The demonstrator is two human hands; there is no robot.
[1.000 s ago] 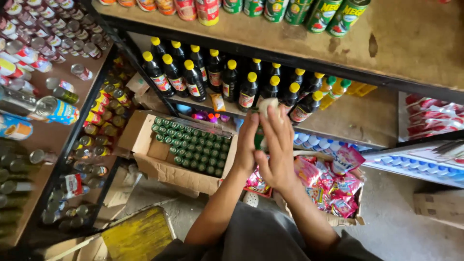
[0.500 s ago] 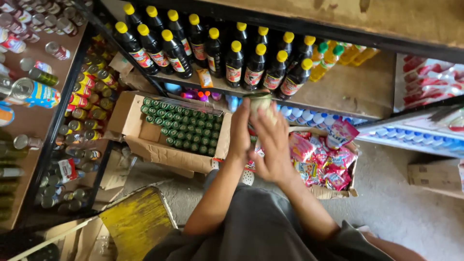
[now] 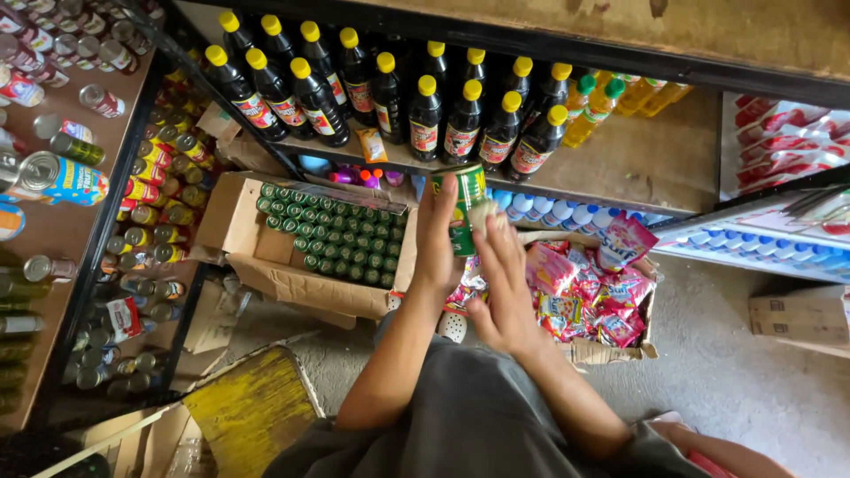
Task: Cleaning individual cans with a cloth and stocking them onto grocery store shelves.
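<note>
My left hand [image 3: 437, 237] holds a green drink can [image 3: 467, 205] upright in front of me, fingers wrapped along its left side. Against the can's right side my right hand [image 3: 505, 283] presses a small pale cloth or wad [image 3: 483, 212]. Directly below the hands sit an open cardboard box of green-capped bottles [image 3: 336, 241] and a box of pink snack packets [image 3: 584, 296]. A shelf of dark bottles with yellow caps [image 3: 425, 106] runs just beyond the can.
Shelves of cans and tins [image 3: 80, 177] line the left side. Yellow oil bottles [image 3: 611, 97] stand at the right of the dark bottles, with blue-capped bottles [image 3: 558, 212] beneath. A yellow wooden stool [image 3: 252, 416] stands at lower left on a concrete floor [image 3: 753, 389].
The view has shifted down and closer. My hands stay together on the can while my right hand has slid slightly along its side.
</note>
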